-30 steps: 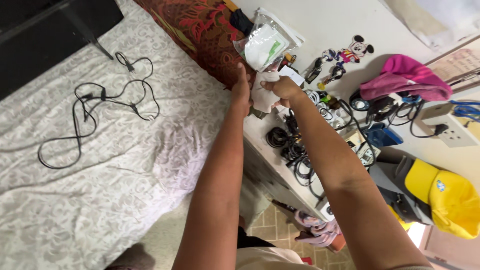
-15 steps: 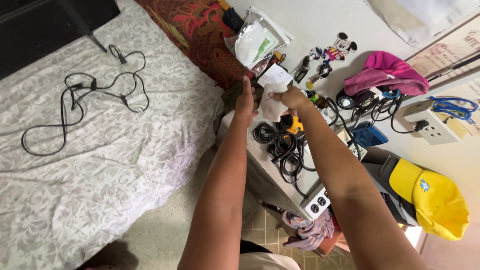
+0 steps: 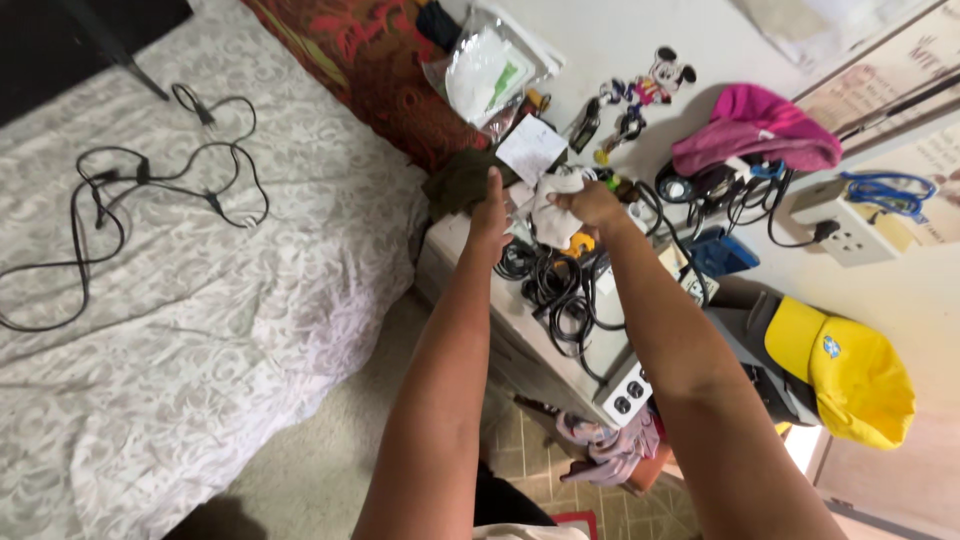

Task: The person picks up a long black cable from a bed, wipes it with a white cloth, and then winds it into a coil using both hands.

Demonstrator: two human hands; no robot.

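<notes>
My right hand (image 3: 590,203) grips a crumpled white cloth or paper (image 3: 553,212) over a cluttered white table (image 3: 505,305). My left hand (image 3: 490,215) is raised beside it, fingers straight, touching the same white bundle's edge next to a dark olive cloth (image 3: 460,182). A white square packet (image 3: 531,148) lies just beyond the hands. Below them sits a tangle of black cables (image 3: 560,290).
A bed with a white patterned cover (image 3: 180,330) carries a black cable (image 3: 120,210). A red patterned pillow (image 3: 380,70), clear plastic bag (image 3: 490,65), pink cloth (image 3: 755,135), wall socket (image 3: 850,230), yellow cap (image 3: 850,375) and white power strip (image 3: 628,395) surround the table.
Both hands have come down from the plastic bag at the table's far end to the cable pile, with the white bundle in them. The bag stays by the pillow.
</notes>
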